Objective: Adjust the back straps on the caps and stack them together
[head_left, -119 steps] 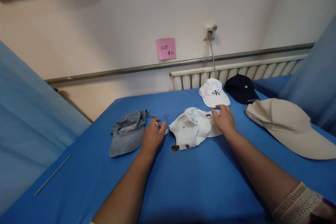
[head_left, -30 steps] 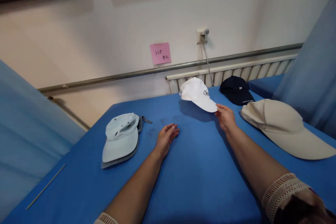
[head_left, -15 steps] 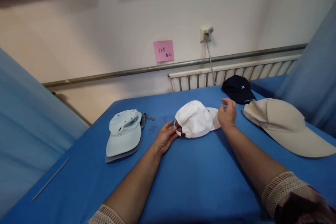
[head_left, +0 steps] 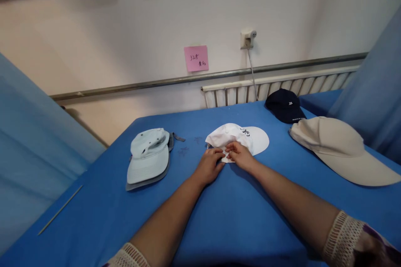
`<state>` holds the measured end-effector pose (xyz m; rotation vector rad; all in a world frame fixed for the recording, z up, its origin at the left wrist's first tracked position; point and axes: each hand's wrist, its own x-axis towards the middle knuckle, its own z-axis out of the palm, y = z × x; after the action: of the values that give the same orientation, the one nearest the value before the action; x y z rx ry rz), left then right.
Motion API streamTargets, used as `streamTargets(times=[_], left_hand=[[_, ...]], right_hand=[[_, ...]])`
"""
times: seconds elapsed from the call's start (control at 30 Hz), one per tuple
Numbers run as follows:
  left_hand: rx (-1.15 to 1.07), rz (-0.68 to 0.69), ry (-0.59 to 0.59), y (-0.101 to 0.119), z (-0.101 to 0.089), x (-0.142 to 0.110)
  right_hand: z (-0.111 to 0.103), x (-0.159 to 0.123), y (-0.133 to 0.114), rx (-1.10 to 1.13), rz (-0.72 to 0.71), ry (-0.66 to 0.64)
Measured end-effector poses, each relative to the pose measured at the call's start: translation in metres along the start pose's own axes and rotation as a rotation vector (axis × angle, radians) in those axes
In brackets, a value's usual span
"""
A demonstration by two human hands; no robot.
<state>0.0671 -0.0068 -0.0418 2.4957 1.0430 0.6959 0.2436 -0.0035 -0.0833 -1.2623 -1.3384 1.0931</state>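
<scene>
A pink note [head_left: 196,58] on the wall reads 32 at its start; the handwriting after that is hard to make out. The white cap [head_left: 233,133] has black lettering on its front, turned too far to read surely, and the navy cap [head_left: 284,105] bears a small white mark plus tiny illegible brim writing. Both are fabric with curved brims, as is the beige cap [head_left: 336,144], whose brim is long and broad. The pale blue cap [head_left: 148,154] sits on the grey cap [head_left: 171,142], making five caps on the smooth blue cloth [head_left: 219,217]. One thin stick [head_left: 60,210] lies at left. The white cap rests mid-cloth, brim rightward; the left hand [head_left: 209,166] and right hand [head_left: 242,155] both pinch its rear edge, fingertips close together
</scene>
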Motion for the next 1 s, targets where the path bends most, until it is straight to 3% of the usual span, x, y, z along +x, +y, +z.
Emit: streamTargets(times=[0.1,0.2,0.43,0.5,0.67,0.87,1.0], left_hand=[[0.026,-0.028,-0.07,0.004,0.006,0.005],[-0.029,-0.054,-0.065,0.003,0.007,0.009],[-0.499,-0.211,0.078,-0.012,0.0,0.007],[-0.425,-0.193,0.071,-0.015,-0.005,0.003],[0.034,-0.195,-0.007,-0.007,-0.015,-0.002],[-0.059,-0.145,0.082,0.005,-0.015,-0.001],[0.17,-0.243,0.145,-0.011,-0.024,0.0]], right_hand=[[-0.003,0.002,0.003,0.018,-0.033,-0.026],[-0.004,0.001,0.003,-0.019,-0.038,-0.046],[-0.006,-0.007,-0.011,-0.28,-0.127,-0.139],[-0.005,-0.013,-0.017,-0.383,-0.188,-0.171],[0.002,-0.024,-0.03,-0.599,-0.333,-0.191],[0.005,-0.028,-0.039,-0.745,-0.485,-0.117],[0.005,-0.035,-0.047,-0.805,-0.528,-0.06]])
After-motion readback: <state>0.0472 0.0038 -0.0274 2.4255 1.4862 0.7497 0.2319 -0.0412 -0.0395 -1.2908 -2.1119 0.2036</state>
